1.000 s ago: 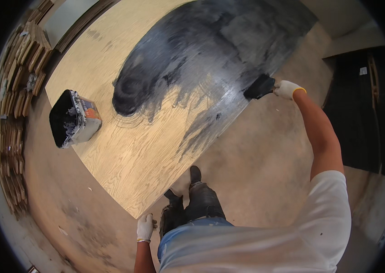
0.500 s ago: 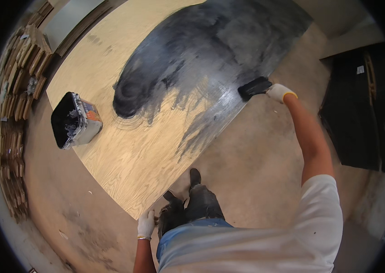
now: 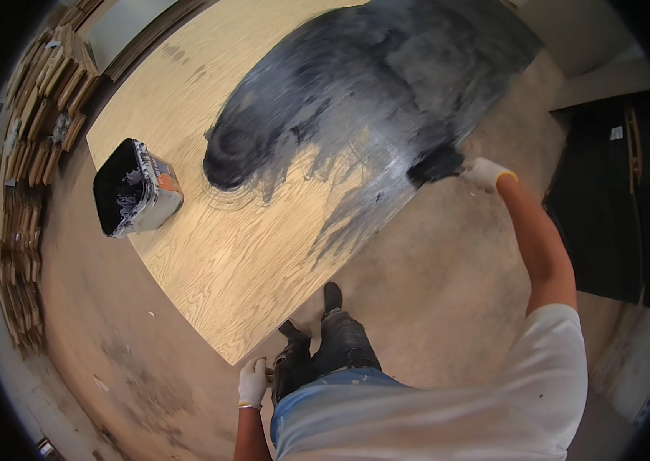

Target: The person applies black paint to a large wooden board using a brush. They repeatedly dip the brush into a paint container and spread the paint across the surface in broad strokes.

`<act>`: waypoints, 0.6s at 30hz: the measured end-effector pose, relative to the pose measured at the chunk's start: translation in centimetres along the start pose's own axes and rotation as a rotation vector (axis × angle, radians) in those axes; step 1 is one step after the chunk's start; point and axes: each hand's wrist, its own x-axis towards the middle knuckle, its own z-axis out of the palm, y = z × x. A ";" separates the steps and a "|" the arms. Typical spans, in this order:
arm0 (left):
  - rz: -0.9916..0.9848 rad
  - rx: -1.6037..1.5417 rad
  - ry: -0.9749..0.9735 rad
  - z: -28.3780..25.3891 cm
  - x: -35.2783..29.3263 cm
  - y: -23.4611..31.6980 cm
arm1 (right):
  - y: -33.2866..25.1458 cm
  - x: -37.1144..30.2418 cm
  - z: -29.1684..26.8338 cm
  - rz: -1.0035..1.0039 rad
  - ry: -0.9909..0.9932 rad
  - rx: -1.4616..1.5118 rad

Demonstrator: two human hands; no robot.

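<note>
My right hand (image 3: 484, 174), in a white glove with a yellow cuff, is closed around the handle end of a wide black-coated brush (image 3: 436, 164). The brush lies on the right edge of a large wood-grain board (image 3: 210, 284), over a smear of black paint (image 3: 302, 115). My left hand (image 3: 253, 380), also gloved, hangs beside my thigh near the board's closest corner. Its fingers are loosely bent, and nothing shows in them. A square bucket (image 3: 157, 196) with black paint inside and over its rim stands at the board's left edge.
Stacked wooden slabs (image 3: 41, 115) line the left wall. Dark panels (image 3: 597, 200) stand at the right, with a pale sheet (image 3: 609, 81) beyond them. My boots (image 3: 332, 296) are on the stained concrete floor (image 3: 432, 269) close to the board's near edge.
My right hand has drawn the brush slightly nearer along the board's right edge. The whole view has shifted a little. My left hand remains near my thigh.
</note>
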 end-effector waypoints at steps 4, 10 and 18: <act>-0.010 -0.040 -0.003 0.0 -0.2 -0.5 | -8.0 -4.4 8.1 -0.196 0.048 -0.207; 0.070 0.109 -0.063 0.7 0.8 1.8 | -20.2 -9.9 19.7 -0.253 -0.004 -0.009; 0.044 0.021 0.050 -2.8 -1.3 3.2 | -4.4 0.0 13.2 0.024 0.473 0.011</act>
